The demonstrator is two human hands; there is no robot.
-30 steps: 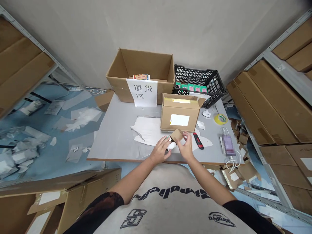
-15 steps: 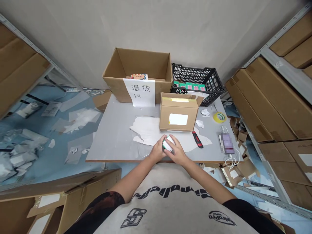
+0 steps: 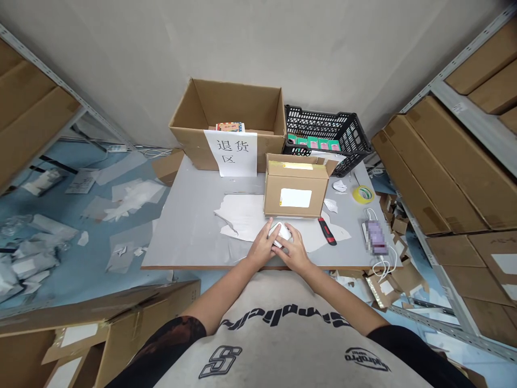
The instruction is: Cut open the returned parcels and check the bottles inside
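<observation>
Between my two hands, near the table's front edge, is a small white box point(image 3: 281, 230). My left hand point(image 3: 262, 245) closes on it from the left, with fingers over its near face. On the other side my right hand point(image 3: 295, 250) grips it, fingers closed round its edge. The fingers hide much of the box. Just beyond the hands stands an upright brown cardboard box point(image 3: 296, 186) with a white label. Under the hands lies a torn white sheet point(image 3: 246, 213). A red and black utility knife point(image 3: 327, 231) rests on the sheet, right of my right hand.
A large open carton point(image 3: 189, 143) with a paper sign stands at the back of the table point(image 3: 181, 215). Beside it is a black crate point(image 3: 353, 137) holding several green and pink boxes. Yellow tape point(image 3: 363, 194) and a cabled phone point(image 3: 377, 237) lie at the right.
The small box has been turned in my hands: a white face shows now, where green edges showed before. My fingers have shifted over it.
</observation>
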